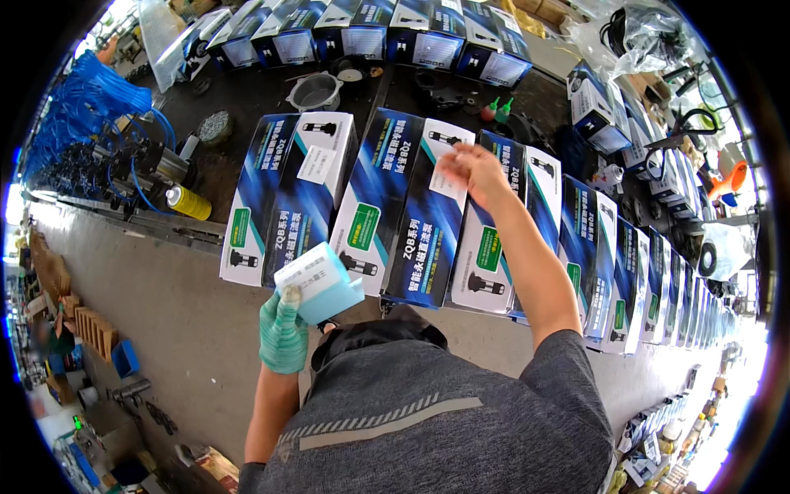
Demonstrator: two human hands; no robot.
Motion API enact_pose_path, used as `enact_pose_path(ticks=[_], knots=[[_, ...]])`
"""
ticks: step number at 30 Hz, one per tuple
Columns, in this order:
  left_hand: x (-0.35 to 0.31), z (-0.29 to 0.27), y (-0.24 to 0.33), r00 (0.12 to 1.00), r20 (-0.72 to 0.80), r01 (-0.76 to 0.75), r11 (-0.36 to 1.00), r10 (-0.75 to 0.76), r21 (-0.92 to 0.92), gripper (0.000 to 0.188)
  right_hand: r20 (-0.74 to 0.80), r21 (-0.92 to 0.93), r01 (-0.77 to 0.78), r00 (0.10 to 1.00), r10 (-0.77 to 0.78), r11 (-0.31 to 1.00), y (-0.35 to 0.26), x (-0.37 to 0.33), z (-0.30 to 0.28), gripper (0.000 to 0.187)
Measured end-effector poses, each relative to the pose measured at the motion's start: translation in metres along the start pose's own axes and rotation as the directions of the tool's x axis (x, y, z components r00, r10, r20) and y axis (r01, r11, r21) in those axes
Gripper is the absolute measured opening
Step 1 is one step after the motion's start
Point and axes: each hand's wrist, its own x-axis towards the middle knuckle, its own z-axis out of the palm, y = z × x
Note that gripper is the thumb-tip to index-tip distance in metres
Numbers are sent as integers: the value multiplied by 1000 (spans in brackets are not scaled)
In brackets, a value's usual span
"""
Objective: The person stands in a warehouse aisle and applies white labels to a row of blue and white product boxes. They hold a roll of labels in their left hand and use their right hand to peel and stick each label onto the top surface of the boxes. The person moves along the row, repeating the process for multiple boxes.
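My left hand, in a green knitted glove, is closed around a stack of white labels with pale blue backing, part of which hangs loose at the right. My bare right hand reaches forward over the row of boxes. Its fingers are slightly bent and a little apart, at the edge of a white label on top of a blue, black and white carton. To the left, another carton bears a similar white label, set at a slant. Fingertip contact is hard to make out.
More cartons run along the bench to the right, and another row lines its far side. A yellow spray can, blue tubing, a grey metal housing and small red and green bottles lie on the dark bench.
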Motion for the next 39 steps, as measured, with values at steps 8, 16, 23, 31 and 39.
enact_pose_path(ticks=[8, 16, 23, 31, 39], knots=[[2, 36, -5, 963, 194, -198, 980, 189, 28, 67, 524, -241, 487, 793, -310, 839, 8, -140, 87, 28], [-4, 36, -17, 809, 402, -492, 869, 430, 61, 60, 631, -364, 722, 656, -415, 588, 40, -232, 111, 59], [-29, 10, -35, 691, 474, -635, 772, 545, 38, 52, 646, -534, 669, 718, -261, 517, 18, -281, 124, 30], [-75, 7, -42, 893, 440, 164, 846, 91, -508, 67, 805, -412, 895, 445, -392, 169, 48, -304, 124, 27], [-90, 22, -68, 961, 236, 262, 764, -148, -589, 54, 853, -316, 943, 330, -405, 104, 66, -311, 103, 40]])
